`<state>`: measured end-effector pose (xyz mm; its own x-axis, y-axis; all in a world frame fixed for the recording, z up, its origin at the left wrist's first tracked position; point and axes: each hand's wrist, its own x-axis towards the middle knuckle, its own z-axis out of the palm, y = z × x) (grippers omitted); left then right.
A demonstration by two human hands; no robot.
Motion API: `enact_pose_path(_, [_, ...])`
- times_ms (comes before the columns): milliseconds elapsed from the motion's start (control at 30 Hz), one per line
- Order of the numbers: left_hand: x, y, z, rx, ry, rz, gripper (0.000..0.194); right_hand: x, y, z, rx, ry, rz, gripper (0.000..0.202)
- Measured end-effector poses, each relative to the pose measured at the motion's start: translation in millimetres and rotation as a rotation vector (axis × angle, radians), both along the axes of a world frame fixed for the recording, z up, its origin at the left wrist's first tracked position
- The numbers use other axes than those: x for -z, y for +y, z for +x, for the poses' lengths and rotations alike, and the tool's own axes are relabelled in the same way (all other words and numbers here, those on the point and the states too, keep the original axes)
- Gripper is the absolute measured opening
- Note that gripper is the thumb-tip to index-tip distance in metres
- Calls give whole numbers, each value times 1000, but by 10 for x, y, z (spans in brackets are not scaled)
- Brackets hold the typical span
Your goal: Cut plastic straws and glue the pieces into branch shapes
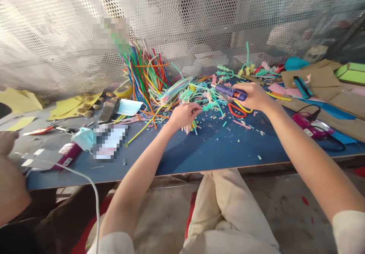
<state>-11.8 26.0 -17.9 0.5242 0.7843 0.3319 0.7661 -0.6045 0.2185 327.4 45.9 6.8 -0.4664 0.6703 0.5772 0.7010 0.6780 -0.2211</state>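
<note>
My left hand (184, 116) is pinched around the end of a small teal pipe-cleaner piece (210, 106), above the middle of the blue table. Wrapped in the fingers of my right hand (252, 94) is a purple glue gun (232, 92), its nozzle pointing left toward a pile of curled pastel pieces (199, 90). Under my left hand lies a bundle of short pale stems (189, 127). Red-handled scissors (237, 110) rest just below the glue gun.
Long coloured pipe cleaners (145, 75) stand against the perforated metal screen (182, 22). A face mask (130, 107), yellow paper (67, 107) and a phone (111, 142) lie left. Brown card (316, 79) and a magenta power strip (310, 126) lie right. Another person's arm (11, 181) is far left.
</note>
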Motion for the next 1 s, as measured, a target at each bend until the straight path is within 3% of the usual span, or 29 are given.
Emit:
enact_pose_path(100, [-5, -7, -76, 1, -97, 152, 29, -11, 93, -21, 238, -98, -10, 32])
enact_pose_path(200, [27, -18, -84, -30, -133, 223, 28, 106, 213, 82, 548, -132, -71, 40])
enact_pose_path(367, [97, -12, -37, -139, -202, 229, 24, 436, 348, 626, 861, -148, -308, 66])
enact_pose_path(467, [118, 5, -42, -200, -232, 224, 27, 561, 372, 850, 996, -158, -426, 71])
enact_pose_path(533, [125, 23, -61, -233, -250, 222, 29, 585, 376, 823, 957, -123, -329, 68])
enact_pose_path(600, [133, 45, -80, -242, -269, 219, 30, 575, 377, 673, 765, -86, -269, 57])
enact_pose_path(667, [148, 67, -91, -231, -289, 216, 29, 556, 371, 472, 528, -93, -408, 45])
enact_pose_path(733, [165, 84, -91, -216, -305, 211, 28, 544, 357, 296, 424, -135, -539, 41])
enact_pose_path(900, [189, 90, -70, -176, -303, 235, 30, 533, 324, 107, 491, -235, -606, 26])
enact_pose_path(1000, [200, 89, -71, -176, -305, 257, 31, 521, 333, 127, 497, -277, -584, 31])
